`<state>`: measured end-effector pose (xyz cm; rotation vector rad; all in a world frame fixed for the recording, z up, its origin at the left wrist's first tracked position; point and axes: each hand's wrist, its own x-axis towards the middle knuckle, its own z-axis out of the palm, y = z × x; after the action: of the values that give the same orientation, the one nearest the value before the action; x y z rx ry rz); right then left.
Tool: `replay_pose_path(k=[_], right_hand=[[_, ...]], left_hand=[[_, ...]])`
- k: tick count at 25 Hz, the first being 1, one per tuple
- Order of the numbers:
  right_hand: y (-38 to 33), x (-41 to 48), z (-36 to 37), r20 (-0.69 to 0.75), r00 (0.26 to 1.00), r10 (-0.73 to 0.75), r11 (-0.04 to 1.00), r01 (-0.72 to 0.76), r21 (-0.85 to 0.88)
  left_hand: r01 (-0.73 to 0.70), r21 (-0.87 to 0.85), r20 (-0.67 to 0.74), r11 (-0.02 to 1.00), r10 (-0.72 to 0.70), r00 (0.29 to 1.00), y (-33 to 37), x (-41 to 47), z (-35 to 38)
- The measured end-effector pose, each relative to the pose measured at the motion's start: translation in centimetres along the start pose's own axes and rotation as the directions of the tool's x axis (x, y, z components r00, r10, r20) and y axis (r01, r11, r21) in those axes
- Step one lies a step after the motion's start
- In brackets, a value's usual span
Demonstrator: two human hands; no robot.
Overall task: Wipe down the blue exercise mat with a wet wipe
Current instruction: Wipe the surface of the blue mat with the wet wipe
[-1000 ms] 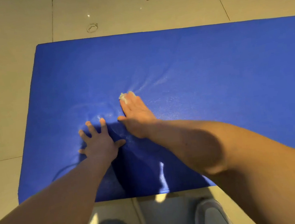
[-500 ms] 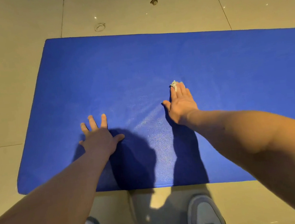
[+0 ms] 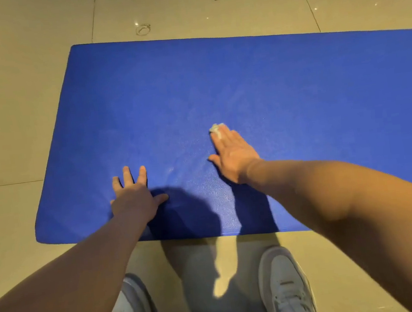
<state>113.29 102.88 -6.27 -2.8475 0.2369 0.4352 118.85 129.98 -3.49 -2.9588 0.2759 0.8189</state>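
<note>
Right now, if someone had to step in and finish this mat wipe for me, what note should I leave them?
Left hand: flat on the mat, fingers spread, holding nothing, near the front edge.
Right hand: flat, pressing the bunched wipe under its fingertips, about mid-width of the mat.
Mat lies flat on the tiled floor; its right end runs out of view.
Done: faint streaks show around and between the hands, so that patch looks wiped.
Left: the far strip, the left end and everything to the right show no clear wipe marks; probably still to do.
</note>
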Motion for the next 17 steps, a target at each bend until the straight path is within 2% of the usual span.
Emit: replay_pose_path(k=[3, 5, 7, 10, 12, 17], right_hand=[[2.3, -1.7, 0.0, -0.033, 0.981, 0.194, 0.979, -0.195, -0.057], [-0.4, -1.4, 0.3, -0.098, 0.969, 0.225, 0.972, -0.231, -0.043], [-5.0, -0.8, 1.3, -0.110, 0.990, 0.090, 0.994, -0.082, 0.074], [-10.9, -1.7, 3.0, -0.045, 0.983, -0.179, 0.947, 0.185, 0.264], [-11.1, -2.6, 3.4, -0.037, 0.968, -0.249, 0.937, 0.251, 0.243], [-4.1, -4.1, 2.8, 0.023, 0.976, -0.216, 0.976, 0.217, -0.034]], left_hand=[[-0.014, 0.023, -0.028, 1.000, 0.015, 1.000, -0.3, -0.9, 0.8], [-0.039, 0.054, -0.010, 0.998, 0.039, 0.999, -0.7, -1.2, 0.8], [-0.049, 0.062, 0.028, 0.997, 0.047, 0.999, -0.9, -1.0, 0.5], [-0.051, 0.054, 0.039, 0.997, 0.049, 0.998, -0.8, -0.7, 0.4], [-0.052, 0.074, 0.031, 0.996, 0.050, 0.998, -0.6, -0.7, 0.5], [-0.032, 0.074, 0.058, 0.997, 0.028, 0.998, -0.2, -0.7, 0.4]])
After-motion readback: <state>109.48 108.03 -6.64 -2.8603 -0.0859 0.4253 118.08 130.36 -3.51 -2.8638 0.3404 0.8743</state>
